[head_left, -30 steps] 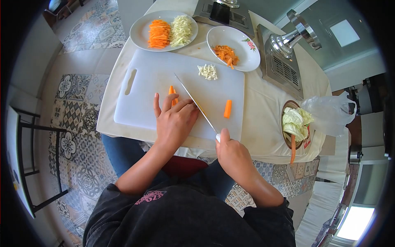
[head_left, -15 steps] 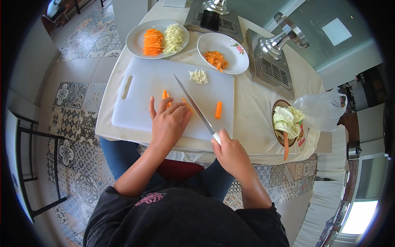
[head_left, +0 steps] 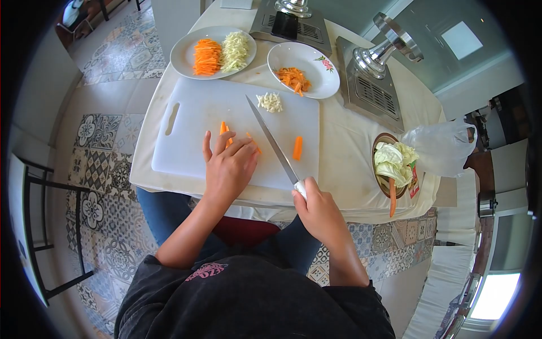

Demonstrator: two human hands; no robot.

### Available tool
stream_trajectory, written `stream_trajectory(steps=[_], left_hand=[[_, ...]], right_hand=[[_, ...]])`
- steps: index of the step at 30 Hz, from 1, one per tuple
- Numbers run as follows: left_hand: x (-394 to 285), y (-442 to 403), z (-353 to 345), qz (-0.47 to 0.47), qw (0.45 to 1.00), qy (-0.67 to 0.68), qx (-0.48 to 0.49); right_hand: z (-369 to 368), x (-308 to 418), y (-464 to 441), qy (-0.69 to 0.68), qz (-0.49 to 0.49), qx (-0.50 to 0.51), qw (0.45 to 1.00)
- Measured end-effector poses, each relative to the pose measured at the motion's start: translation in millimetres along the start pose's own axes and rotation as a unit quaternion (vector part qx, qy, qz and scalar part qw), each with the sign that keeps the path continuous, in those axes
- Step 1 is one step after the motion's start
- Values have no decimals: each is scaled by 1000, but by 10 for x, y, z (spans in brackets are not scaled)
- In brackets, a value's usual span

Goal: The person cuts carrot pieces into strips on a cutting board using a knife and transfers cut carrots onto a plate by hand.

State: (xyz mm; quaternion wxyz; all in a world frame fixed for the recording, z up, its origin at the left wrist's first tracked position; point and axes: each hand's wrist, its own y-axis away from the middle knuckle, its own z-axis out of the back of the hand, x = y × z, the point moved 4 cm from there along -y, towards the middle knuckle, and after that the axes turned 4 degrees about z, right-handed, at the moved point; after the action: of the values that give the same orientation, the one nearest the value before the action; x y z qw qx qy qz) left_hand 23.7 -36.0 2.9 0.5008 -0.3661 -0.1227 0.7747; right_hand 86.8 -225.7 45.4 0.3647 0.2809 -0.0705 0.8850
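Observation:
My right hand (head_left: 317, 209) is wrapped round the white handle of a knife (head_left: 275, 146), its blade pointing up and left over the white cutting board (head_left: 197, 101). My left hand (head_left: 228, 169) rests on the board left of the blade, fingers spread, touching or just beside thin carrot pieces at its fingertips. Slim carrot sticks (head_left: 224, 127) lie by its index finger. To the right of the blade is a short carrot piece (head_left: 297, 148). A small heap of chopped white pieces (head_left: 270, 102) sits near the board's upper edge.
Behind the board are a plate (head_left: 182, 56) with shredded carrot and cabbage, and a flowered dish (head_left: 323, 82) with carrot scraps. Two metal stoves (head_left: 370, 96) (head_left: 316, 34) stand farther back. At right are a bowl (head_left: 375, 148) with cabbage leaves and carrot, and a plastic bag (head_left: 443, 148).
The knife has moved away from my left fingers to the right, leaving a gap between blade and fingertips. The view has shifted, so the table things appear farther left.

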Motion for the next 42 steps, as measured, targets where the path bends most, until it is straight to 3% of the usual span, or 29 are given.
stream_trajectory(steps=[6, 15, 21, 24, 42], left_hand=[[19, -2, 21, 28, 999, -1, 26], [33, 32, 43, -14, 999, -4, 31], [19, -8, 59, 19, 998, 3, 62], [8, -5, 34, -23, 998, -5, 54], [47, 26, 112, -11, 999, 25, 19]], right_hand=[[23, 20, 32, -5, 7, -5, 1000], [-13, 71, 32, 7, 8, 8, 1000], [-24, 52, 26, 0, 4, 8, 1000], [-28, 47, 29, 0, 7, 4, 1000], [-58, 263, 32, -6, -13, 33, 999]])
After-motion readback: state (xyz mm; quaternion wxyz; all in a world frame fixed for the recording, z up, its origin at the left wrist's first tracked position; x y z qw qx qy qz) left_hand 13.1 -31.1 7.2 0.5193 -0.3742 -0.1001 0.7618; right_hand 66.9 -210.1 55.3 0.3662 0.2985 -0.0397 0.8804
